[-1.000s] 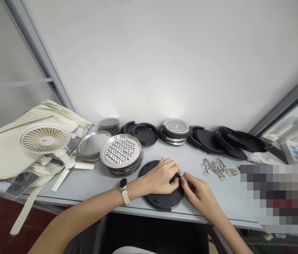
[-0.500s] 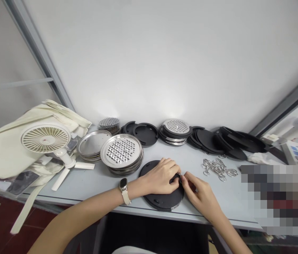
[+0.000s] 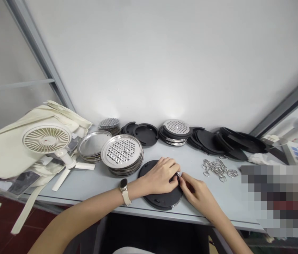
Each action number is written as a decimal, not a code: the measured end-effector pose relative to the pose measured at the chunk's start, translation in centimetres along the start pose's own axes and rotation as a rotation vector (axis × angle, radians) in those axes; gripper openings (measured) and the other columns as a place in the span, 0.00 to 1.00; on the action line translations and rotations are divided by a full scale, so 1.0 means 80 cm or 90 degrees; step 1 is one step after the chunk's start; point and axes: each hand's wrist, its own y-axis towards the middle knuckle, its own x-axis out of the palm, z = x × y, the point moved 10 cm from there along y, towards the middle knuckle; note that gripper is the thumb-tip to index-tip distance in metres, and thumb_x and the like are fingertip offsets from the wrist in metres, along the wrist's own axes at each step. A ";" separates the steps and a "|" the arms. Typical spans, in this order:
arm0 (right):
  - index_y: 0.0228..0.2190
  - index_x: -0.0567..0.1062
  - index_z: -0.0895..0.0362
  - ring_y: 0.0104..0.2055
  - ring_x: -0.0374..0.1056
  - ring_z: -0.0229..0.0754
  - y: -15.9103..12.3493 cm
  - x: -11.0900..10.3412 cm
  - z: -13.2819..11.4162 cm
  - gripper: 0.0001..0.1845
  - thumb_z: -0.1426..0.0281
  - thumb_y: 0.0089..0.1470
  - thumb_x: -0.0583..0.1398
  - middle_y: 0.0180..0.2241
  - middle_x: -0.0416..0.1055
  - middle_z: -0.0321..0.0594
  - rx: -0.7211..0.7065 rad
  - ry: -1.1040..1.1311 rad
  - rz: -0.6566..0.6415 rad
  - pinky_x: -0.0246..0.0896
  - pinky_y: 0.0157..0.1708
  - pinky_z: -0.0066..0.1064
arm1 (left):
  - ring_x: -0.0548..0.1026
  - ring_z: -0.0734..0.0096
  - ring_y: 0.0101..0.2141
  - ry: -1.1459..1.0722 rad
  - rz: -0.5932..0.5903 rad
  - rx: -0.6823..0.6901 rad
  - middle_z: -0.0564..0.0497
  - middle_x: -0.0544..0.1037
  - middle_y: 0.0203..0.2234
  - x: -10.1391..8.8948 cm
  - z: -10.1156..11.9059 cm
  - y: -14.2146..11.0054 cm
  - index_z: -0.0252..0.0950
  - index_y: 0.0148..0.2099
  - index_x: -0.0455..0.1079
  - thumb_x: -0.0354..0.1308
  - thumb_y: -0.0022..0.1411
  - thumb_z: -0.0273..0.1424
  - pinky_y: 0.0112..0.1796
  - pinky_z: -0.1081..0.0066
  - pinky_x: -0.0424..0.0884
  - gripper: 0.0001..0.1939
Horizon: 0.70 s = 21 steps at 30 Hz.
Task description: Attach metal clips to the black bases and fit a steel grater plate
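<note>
A round black disc (image 3: 162, 200) lies flat on the grey table (image 3: 90, 183) near its front edge. My left hand (image 3: 162, 175) rests on top of the disc, fingers curled down at its right rim. My right hand (image 3: 195, 192) meets it there, fingertips pinched on a small metal ring (image 3: 178, 174) at the disc's edge. A watch sits on my left wrist.
A pile of metal rings (image 3: 219, 168) lies right of my hands. Stacks of perforated metal plates (image 3: 122, 153), plain metal plates (image 3: 92, 144) and black discs (image 3: 217, 141) line the back. A white fan (image 3: 47, 139) and cloth bags sit at the left.
Both hands stay at the disc's right rim. My right hand's fingers have shifted slightly left and closer to the left hand's fingertips.
</note>
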 end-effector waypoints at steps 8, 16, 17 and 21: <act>0.25 0.58 0.53 0.19 0.58 0.36 0.001 0.000 0.000 0.15 0.65 0.63 0.48 0.19 0.61 0.30 0.010 0.014 0.002 0.51 0.21 0.26 | 0.68 0.63 0.39 0.003 0.016 -0.008 0.47 0.69 0.35 0.000 -0.003 0.000 0.36 0.37 0.62 0.51 0.58 0.26 0.44 0.65 0.63 0.03; 0.24 0.55 0.52 0.19 0.52 0.35 -0.001 -0.005 0.003 0.15 0.64 0.63 0.48 0.18 0.54 0.28 0.021 0.021 0.032 0.49 0.21 0.26 | 0.68 0.66 0.39 -0.009 0.022 -0.004 0.49 0.71 0.34 -0.002 -0.002 -0.001 0.35 0.37 0.62 0.51 0.58 0.25 0.45 0.67 0.63 0.04; 0.24 0.55 0.52 0.20 0.52 0.35 -0.001 -0.005 0.004 0.15 0.64 0.63 0.48 0.18 0.53 0.28 0.024 0.023 0.033 0.49 0.21 0.26 | 0.68 0.66 0.39 -0.015 0.024 -0.004 0.48 0.71 0.34 -0.002 -0.002 -0.001 0.35 0.38 0.62 0.51 0.58 0.25 0.45 0.67 0.63 0.04; 0.24 0.55 0.52 0.20 0.51 0.35 0.000 -0.001 0.009 0.15 0.63 0.63 0.47 0.18 0.52 0.28 0.038 0.035 0.014 0.48 0.22 0.26 | 0.69 0.65 0.40 -0.022 0.026 0.000 0.48 0.71 0.35 -0.001 -0.001 -0.001 0.35 0.40 0.62 0.51 0.58 0.24 0.46 0.67 0.63 0.06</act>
